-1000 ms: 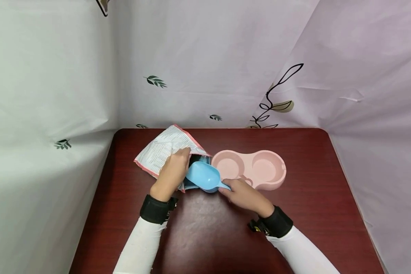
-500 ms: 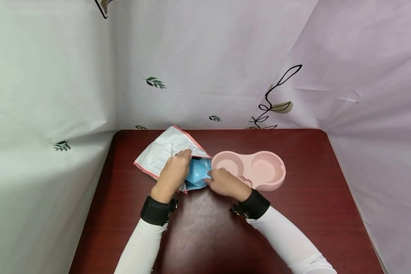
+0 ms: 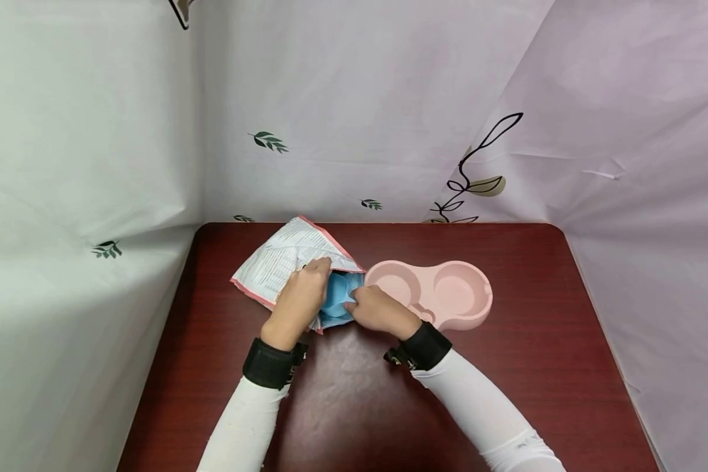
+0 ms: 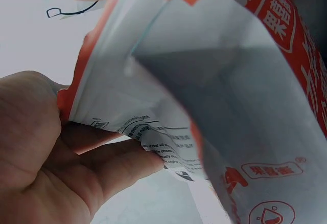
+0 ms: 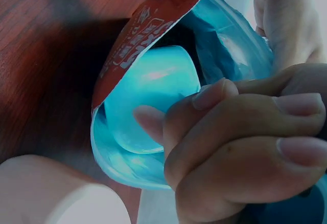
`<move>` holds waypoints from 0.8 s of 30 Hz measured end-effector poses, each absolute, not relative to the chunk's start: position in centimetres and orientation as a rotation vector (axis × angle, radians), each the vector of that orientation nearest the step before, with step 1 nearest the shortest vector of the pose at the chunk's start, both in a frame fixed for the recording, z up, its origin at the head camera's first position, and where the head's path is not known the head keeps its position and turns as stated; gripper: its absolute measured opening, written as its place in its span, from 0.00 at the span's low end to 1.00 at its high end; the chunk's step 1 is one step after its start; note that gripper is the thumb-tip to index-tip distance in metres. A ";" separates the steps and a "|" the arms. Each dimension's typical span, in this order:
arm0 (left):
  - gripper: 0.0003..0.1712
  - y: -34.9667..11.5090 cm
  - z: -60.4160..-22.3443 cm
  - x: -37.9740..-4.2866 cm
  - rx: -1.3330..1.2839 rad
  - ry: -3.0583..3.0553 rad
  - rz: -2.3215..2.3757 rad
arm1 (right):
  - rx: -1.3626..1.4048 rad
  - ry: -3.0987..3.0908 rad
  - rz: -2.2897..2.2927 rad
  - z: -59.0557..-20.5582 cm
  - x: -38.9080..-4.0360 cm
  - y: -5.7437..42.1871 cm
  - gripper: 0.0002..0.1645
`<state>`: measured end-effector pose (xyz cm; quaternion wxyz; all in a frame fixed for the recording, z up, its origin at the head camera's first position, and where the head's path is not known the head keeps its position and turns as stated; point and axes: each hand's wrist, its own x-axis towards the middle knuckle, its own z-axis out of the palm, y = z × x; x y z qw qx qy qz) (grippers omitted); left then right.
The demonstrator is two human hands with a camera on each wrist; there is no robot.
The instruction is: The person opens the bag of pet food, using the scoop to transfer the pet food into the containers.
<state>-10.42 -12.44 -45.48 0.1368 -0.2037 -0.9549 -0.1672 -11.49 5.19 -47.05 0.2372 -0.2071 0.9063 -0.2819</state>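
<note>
A white food bag [image 3: 286, 255] with red edges lies on its side, its mouth facing right. My left hand [image 3: 299, 298] grips the upper lip of the bag and lifts it; in the left wrist view the printed bag wall [image 4: 168, 132] lies against its fingers. My right hand [image 3: 383, 311] holds a light blue scoop [image 3: 336, 296] by its handle. The scoop's bowl [image 5: 153, 91] sits inside the bag's mouth in the right wrist view, below the raised lip. Deeper inside, the bag is dark and its contents are hidden.
A pink double bowl [image 3: 433, 288] with two round hollows stands right of the bag, close to my right hand. Everything rests on a dark red table [image 3: 531, 367]. Pale patterned cloth [image 3: 360, 98] hangs behind and at both sides.
My right hand has moved left and slightly away from me, pushing the scoop from the bag's opening into it. The left hand keeps its grip on the bag, nearly still.
</note>
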 end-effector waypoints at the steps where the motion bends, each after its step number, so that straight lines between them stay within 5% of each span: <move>1: 0.10 -12.4 -45.5 -10.4 -0.587 -2.768 -0.484 | -0.568 2.482 -0.776 -47.2 -11.6 5.0 0.16; 24: 0.02 -12.1 -45.7 -10.6 -0.641 -2.740 -0.377 | -0.606 2.599 -0.932 -50.0 -12.5 1.7 0.13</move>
